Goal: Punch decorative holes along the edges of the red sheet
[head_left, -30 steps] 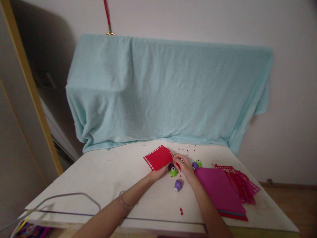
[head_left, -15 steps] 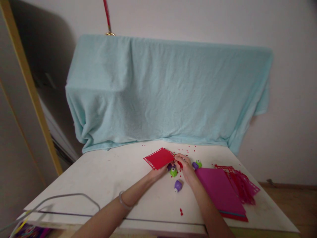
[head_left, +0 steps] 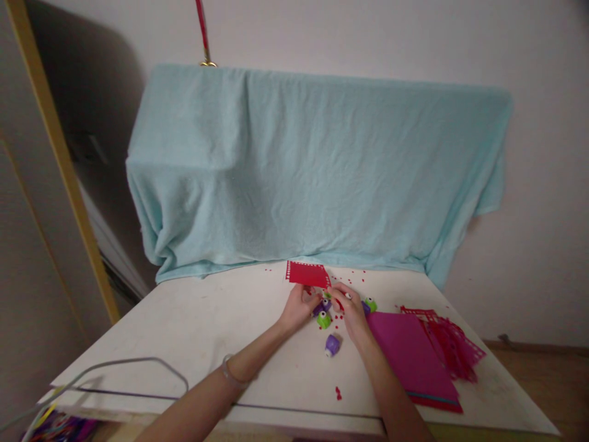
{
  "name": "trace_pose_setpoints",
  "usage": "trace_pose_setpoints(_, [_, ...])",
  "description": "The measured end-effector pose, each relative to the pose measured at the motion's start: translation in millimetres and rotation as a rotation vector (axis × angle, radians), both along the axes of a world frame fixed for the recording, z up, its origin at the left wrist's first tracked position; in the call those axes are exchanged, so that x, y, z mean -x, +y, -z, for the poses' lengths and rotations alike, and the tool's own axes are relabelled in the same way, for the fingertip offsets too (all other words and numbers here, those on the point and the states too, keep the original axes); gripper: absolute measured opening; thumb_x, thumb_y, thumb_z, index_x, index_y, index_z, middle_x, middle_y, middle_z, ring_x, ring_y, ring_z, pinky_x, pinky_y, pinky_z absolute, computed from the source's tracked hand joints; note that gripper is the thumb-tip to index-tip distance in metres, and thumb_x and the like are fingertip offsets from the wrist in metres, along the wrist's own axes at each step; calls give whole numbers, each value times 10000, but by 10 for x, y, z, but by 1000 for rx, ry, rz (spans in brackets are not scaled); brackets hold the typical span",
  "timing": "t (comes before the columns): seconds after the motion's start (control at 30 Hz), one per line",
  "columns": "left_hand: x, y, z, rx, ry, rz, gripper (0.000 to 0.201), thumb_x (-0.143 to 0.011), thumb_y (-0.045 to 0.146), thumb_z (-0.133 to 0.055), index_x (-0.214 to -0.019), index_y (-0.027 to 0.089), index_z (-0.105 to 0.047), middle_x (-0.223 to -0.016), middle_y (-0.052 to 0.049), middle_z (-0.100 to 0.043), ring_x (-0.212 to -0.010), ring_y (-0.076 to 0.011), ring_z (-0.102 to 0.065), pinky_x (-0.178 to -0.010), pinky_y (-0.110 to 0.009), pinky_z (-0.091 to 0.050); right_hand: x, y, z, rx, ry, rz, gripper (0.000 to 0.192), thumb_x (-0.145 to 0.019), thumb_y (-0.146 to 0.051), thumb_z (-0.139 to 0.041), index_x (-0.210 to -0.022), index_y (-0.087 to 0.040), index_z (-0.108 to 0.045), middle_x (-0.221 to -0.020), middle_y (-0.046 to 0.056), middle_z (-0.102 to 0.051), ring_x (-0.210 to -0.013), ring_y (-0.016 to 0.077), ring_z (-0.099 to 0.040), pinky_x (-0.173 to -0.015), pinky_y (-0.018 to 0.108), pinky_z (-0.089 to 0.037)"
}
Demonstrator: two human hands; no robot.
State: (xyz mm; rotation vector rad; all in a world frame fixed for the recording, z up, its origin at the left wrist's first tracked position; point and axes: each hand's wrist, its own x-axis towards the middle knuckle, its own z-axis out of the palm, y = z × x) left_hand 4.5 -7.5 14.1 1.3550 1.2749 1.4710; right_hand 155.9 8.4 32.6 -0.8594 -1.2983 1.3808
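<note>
My left hand point(head_left: 297, 309) pinches a red paper square point(head_left: 307, 274) with punched holes along its edge, holding it tilted up off the white table point(head_left: 193, 331). My right hand point(head_left: 350, 310) grips the same sheet at its right corner, right beside a small purple punch point(head_left: 324, 304). A green punch point(head_left: 324, 320) lies just below the hands. Another purple punch point(head_left: 332, 345) sits nearer to me, and a green one point(head_left: 370, 304) lies to the right of my right hand.
A magenta paper stack point(head_left: 409, 356) and cut red lattice paper point(head_left: 453, 344) lie at the right. Small red paper bits point(head_left: 338, 393) dot the table. A light blue towel point(head_left: 317, 166) drapes something at the back. A bent wire point(head_left: 133, 368) crosses the near left edge.
The red paper has been lifted and turned, from lying flat left of the punches to standing tilted farther back. My left hand moved up with it.
</note>
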Motion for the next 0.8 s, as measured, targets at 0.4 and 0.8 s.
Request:
trace_pose_setpoints(0.4, [-96, -275, -187, -164, 143, 190, 478, -764, 379, -707, -1171, 165, -575, -1181, -108, -617, -1127, -269, -533, -1037, -381, -343, -29, 65, 99, -83, -93, 75, 210, -779, -377, -605, -686, -196, -551, -499, -57, -377, -457, 101, -298, -443, 249, -211])
trace_pose_setpoints(0.8, [-124, -120, -49, -19, -345, 85, 496, -840, 583, -532, -564, 170, -519, -564, -24, -537, -554, -139, -491, -607, -277, -401, 10, 32, 83, -178, -212, 81, 187, -767, -273, -512, -598, -197, -482, -517, -53, -418, -489, 109, -362, -475, 235, -266])
